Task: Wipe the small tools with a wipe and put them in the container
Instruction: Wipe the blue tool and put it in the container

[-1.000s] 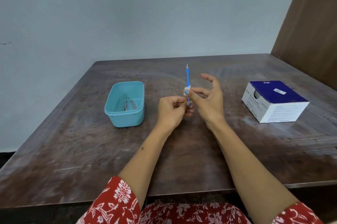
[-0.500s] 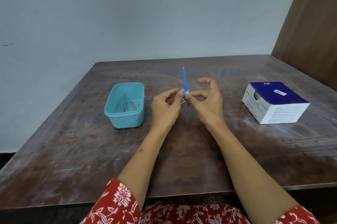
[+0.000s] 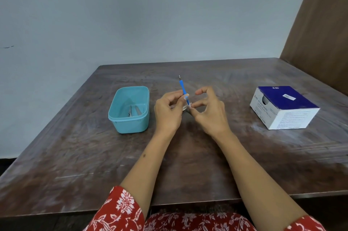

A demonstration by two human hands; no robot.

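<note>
Blue-handled tool (image 3: 183,90) standing tilted above mid-table, metal tip pointing far. Left hand (image 3: 167,111) pinching it partway up the shaft; right hand (image 3: 210,113) pinching a small white wipe (image 3: 189,106) round its lower end. Teal container (image 3: 130,109) sitting just left, already holding metal tools (image 3: 134,111). Risk, as judged: thin shaft slipping as the wipe drags, or the tip snagging it. Boxed wipes (image 3: 282,107) lying well right; bare table (image 3: 75,155) running nearward, near edge close to the lap.

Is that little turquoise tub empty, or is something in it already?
Not empty. The lidless turquoise tub holds a couple of small metal tools lying on its bottom; what kind is too small to tell.
</note>
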